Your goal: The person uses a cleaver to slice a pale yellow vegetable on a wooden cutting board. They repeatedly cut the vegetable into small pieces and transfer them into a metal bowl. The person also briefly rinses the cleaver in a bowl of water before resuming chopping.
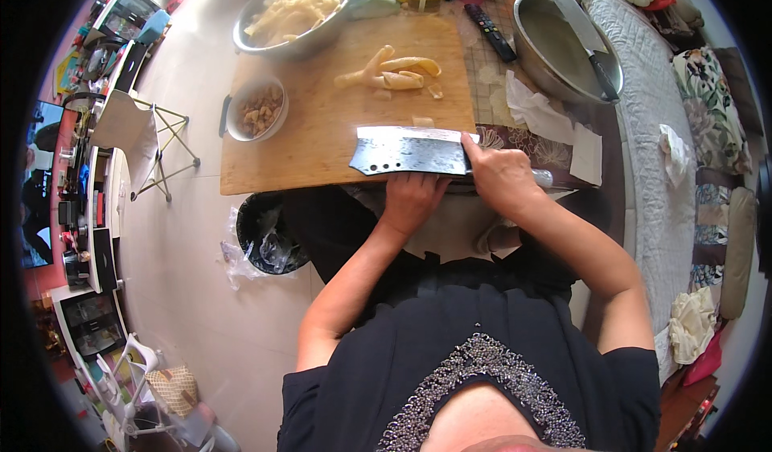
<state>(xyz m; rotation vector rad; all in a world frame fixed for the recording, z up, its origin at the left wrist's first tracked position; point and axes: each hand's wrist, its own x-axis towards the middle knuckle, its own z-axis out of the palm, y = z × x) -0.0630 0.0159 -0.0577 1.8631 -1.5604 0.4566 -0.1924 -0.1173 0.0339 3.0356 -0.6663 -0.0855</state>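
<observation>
My right hand (pixel 503 174) is closed around the handle of a cleaver (pixel 413 150), its index finger along the heel of the blade. The broad blade lies over the near edge of a wooden cutting board (pixel 313 114). My left hand (pixel 415 198) is at that edge, its fingertips hidden behind the blade, so any grip there cannot be seen. Just past the blade sits a small pale piece (pixel 422 121). Farther up the board lie a pale chicken foot (pixel 368 72) and several cut pieces (pixel 403 80). A white bowl (pixel 282 117) at the left holds brownish chunks.
A steel basin (pixel 238 36) heaped with pale chicken feet stands at the far left. Another steel basin (pixel 525 66) holds cloudy liquid, with a knife (pixel 582 27) across it. Between them lies a remote control (pixel 490 31). A black bin (pixel 244 235) stands below the board.
</observation>
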